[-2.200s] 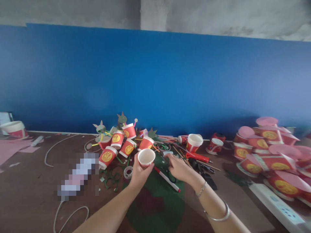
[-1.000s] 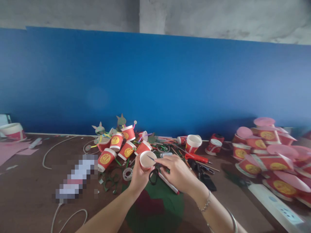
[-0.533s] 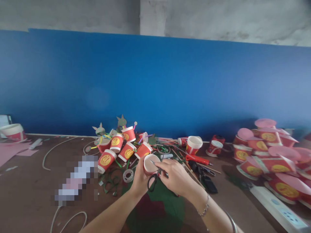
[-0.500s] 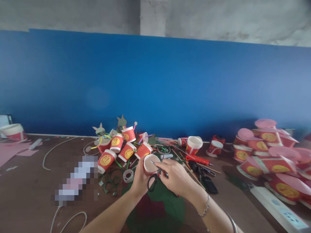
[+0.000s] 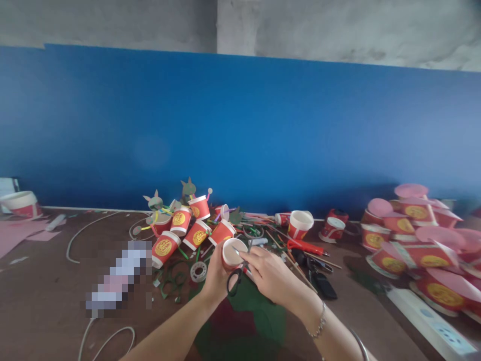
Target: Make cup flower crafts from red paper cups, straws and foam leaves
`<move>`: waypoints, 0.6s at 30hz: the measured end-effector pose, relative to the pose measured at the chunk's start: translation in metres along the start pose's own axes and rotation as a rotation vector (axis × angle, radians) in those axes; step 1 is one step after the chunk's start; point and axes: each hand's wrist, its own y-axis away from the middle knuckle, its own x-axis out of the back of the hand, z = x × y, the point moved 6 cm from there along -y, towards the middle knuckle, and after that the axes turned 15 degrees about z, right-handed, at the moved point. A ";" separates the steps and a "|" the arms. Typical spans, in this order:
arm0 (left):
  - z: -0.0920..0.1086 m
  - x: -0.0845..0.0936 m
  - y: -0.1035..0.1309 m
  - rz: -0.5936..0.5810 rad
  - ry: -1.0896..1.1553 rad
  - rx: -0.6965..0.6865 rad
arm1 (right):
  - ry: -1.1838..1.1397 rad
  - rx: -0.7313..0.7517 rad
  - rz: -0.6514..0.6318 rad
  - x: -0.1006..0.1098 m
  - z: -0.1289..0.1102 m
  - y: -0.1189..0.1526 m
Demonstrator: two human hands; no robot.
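My left hand (image 5: 215, 276) is wrapped round a red and white paper cup (image 5: 233, 251), whose pale round end faces up toward me. Black-handled scissors (image 5: 235, 282) are held by my right hand (image 5: 265, 271) at the cup's right side, with a blade over its pale face. One handle loop hangs below the cup. Whether the blade tip pierces the cup cannot be made out. Below my hands lies green and dark red paper (image 5: 259, 326). A white tape roll (image 5: 198, 272) is left of the cup.
Several red cups (image 5: 164, 248) with paper figures lie behind and left. More cups with pink discs (image 5: 436, 255) are piled at the right, near a white power strip (image 5: 432, 323). A red tool (image 5: 308, 246), thin sticks and a black object (image 5: 325, 286) lie right of my hands.
My right hand's fingers have shifted slightly on the scissors, and the scissors have tilted a little. The cup and my left hand have barely moved.
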 end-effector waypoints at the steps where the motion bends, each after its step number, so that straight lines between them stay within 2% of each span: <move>1: -0.001 0.000 -0.001 0.012 -0.010 0.000 | -0.007 -0.003 -0.006 0.000 0.000 0.000; 8: -0.006 0.000 -0.002 0.029 -0.014 0.014 | -0.050 0.002 -0.025 -0.001 0.000 0.000; 18: -0.006 0.000 -0.001 0.027 0.010 0.002 | 0.019 0.015 -0.035 -0.003 -0.002 -0.001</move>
